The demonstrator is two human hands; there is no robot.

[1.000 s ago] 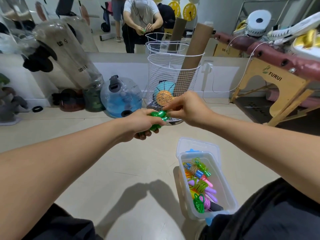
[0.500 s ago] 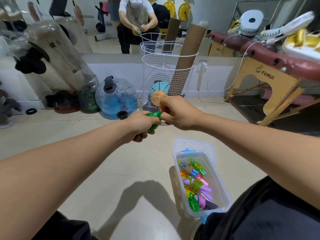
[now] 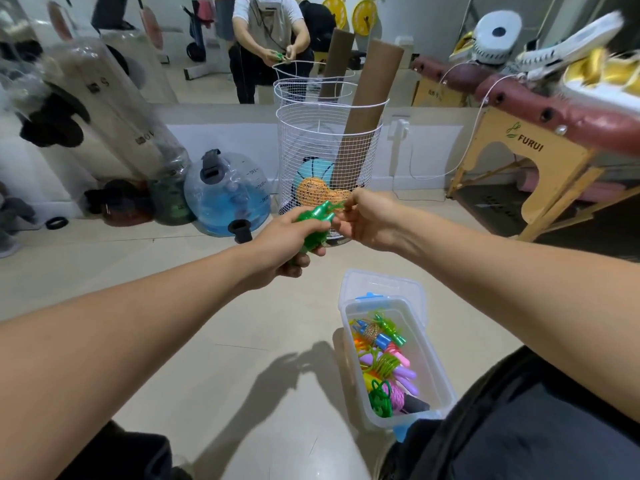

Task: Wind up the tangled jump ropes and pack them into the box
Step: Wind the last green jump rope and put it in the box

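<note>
A green jump rope (image 3: 313,225), wound into a bundle with its handles, is held out in front of me above the floor. My left hand (image 3: 289,242) grips the bundle from below. My right hand (image 3: 369,218) pinches the thin green cord at the bundle's top right end. On the floor below and to the right stands a clear plastic box (image 3: 431,344) holding several wound ropes in green, pink, yellow, purple and blue. Its clear lid (image 3: 381,284) leans behind it.
A white wire basket (image 3: 329,140) with cardboard tubes and balls stands straight ahead. A clear water weight (image 3: 227,195) lies left of it. A wooden massage table (image 3: 540,150) is at the right. A mirror wall behind shows a person. My dark-clad knees flank the box.
My right hand has moved right, away from the bundle, drawing the thin cord out at its top end. My left hand keeps its grip. The camera has shifted slightly.
</note>
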